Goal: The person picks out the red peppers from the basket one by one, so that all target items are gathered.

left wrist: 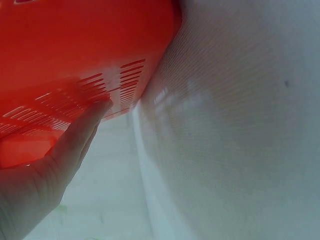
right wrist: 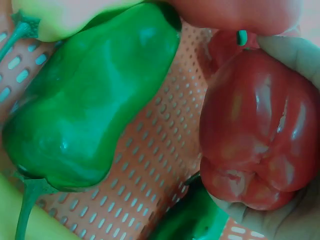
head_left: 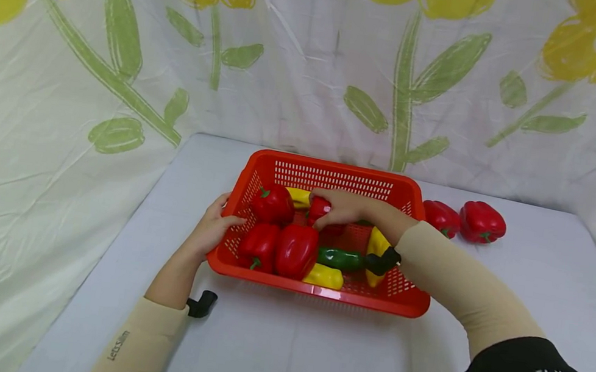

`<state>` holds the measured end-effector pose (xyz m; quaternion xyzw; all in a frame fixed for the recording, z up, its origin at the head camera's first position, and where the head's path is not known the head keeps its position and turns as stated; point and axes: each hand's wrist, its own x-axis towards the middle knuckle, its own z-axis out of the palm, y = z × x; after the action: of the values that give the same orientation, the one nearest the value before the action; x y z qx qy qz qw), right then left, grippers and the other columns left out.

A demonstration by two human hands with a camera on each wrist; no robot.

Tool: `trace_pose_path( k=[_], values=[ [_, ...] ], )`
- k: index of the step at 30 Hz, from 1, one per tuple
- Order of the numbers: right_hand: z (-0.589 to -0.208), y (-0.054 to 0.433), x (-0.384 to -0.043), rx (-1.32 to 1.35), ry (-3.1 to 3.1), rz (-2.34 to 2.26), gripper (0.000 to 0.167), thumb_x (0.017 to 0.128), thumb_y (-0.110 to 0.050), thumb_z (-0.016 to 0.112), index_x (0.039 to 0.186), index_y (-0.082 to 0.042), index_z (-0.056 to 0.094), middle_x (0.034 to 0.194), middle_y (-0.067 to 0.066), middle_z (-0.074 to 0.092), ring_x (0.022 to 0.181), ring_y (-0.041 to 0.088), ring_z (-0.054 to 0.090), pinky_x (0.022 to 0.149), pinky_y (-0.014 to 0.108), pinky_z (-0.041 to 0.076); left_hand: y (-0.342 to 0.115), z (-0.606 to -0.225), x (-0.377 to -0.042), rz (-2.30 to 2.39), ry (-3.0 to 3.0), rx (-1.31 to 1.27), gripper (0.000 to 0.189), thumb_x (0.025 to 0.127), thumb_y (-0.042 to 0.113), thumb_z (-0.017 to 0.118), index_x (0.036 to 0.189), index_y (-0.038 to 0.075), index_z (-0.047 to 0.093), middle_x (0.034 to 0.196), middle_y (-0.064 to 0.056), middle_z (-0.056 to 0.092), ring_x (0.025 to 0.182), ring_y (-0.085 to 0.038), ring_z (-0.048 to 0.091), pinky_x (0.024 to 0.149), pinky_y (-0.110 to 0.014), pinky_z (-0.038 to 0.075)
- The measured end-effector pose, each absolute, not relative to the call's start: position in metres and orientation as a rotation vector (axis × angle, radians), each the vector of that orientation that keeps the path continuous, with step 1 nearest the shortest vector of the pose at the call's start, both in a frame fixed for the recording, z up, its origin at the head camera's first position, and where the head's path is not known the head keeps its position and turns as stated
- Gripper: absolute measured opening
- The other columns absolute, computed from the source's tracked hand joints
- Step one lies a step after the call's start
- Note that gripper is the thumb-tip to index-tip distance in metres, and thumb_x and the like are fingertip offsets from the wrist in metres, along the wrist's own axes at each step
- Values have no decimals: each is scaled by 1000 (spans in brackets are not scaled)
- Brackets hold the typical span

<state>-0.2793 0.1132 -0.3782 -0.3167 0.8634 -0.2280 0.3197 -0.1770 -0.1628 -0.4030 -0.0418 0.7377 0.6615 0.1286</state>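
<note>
White surface (head_left: 278,355): nearest; carries the red basket (head_left: 313,290).
Front of basket: yellow pepper (head_left: 324,277) by near wall, green pepper (head_left: 341,259) just behind.
Left hand (head_left: 210,228): pinches basket's left side, thumb over rim, fingers along outer wall. Good brace; steady pressure, no tipping.
Right hand (head_left: 348,207): inside basket, thumb and fingers curled round the held red pepper (right wrist: 260,130), spread about as wide as its body.
Grip advice: skin looks glossy, probably slick. Wrap the thick middle, move slowly, avoid nudging neighbours; they could roll.
Held pepper position: in right hand, toward basket's back half, well right of left hand. Touching basket floor? Can't tell.
Left-end reds: three red peppers (head_left: 296,252) (head_left: 260,247) (head_left: 273,204) inside, between the hands.
Outside right: two loose peppers (head_left: 440,217) (head_left: 483,222), red, past basket's right wall, beyond right forearm; well apart from left hand.
Backdrop: flower-print curtain (head_left: 296,106).
</note>
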Motion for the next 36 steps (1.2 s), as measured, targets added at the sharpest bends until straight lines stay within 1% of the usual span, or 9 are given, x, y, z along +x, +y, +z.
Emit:
trace_pose_path(
  k=[7,11,16,18,22,27,29,32,36],
  values=[
    [-370,119,-276,-850,2351,-603,62,74,-34,71,126,-12,45,105,9,56,91,22,56,73,29,50,-162,-404,-179,1906,2162,-128,59,90,3,45,145,10,24,135,-21,44,111,-26,54,83,-28,52],
    [-368,124,-275,-849,2361,-611,64,75,-35,72,128,-12,45,104,8,56,90,20,56,73,28,50,-162,-404,-179,1899,2170,-129,58,90,4,45,145,10,24,135,-21,44,113,-29,53,82,-29,52],
    [-366,131,-271,-804,2375,-657,70,75,-44,71,131,-14,43,111,6,55,98,20,53,83,32,49,-161,-405,-179,1905,2163,-133,58,91,4,45,145,10,24,136,-20,43,115,-31,52,83,-29,52],
    [-364,134,-269,-800,2394,-677,68,76,-46,70,130,-15,44,114,5,55,102,21,52,88,35,47,-161,-406,-179,1908,2160,-131,58,91,4,45,145,9,24,136,-20,43,115,-31,52,83,-29,52],
    [-362,141,-266,-828,2447,-695,61,78,-49,67,125,-14,48,116,5,55,104,21,51,90,37,46,-162,-407,-179,1908,2164,-126,58,91,4,45,144,9,24,135,-21,44,113,-29,53,83,-30,52],
    [-357,151,-261,-777,2470,-742,59,79,-47,67,127,-17,49,123,6,52,109,23,49,89,38,49,-161,-407,-178,1916,2161,-120,58,91,4,45,144,9,24,135,-21,44,113,-29,53,83,-29,52],
    [-354,155,-258,-746,2472,-767,58,80,-46,67,127,-18,49,124,7,50,109,24,49,86,37,50,-161,-406,-178,1920,2157,-115,58,91,3,45,144,8,24,135,-21,44,112,-28,54,83,-28,52],
    [-351,162,-254,-713,2490,-805,58,79,-46,68,127,-19,49,125,8,48,109,25,49,82,37,52,-162,-405,-177,1923,2160,-113,58,90,3,45,144,8,24,134,-22,44,107,-23,56,81,-27,52],
    [-348,169,-248,-703,2540,-819,57,79,-45,68,124,-18,49,123,8,49,109,26,48,84,39,52,-162,-405,-177,1932,2158,-112,58,89,3,46,144,8,25,133,-22,44,105,-21,56,79,-25,52]
  ],
)
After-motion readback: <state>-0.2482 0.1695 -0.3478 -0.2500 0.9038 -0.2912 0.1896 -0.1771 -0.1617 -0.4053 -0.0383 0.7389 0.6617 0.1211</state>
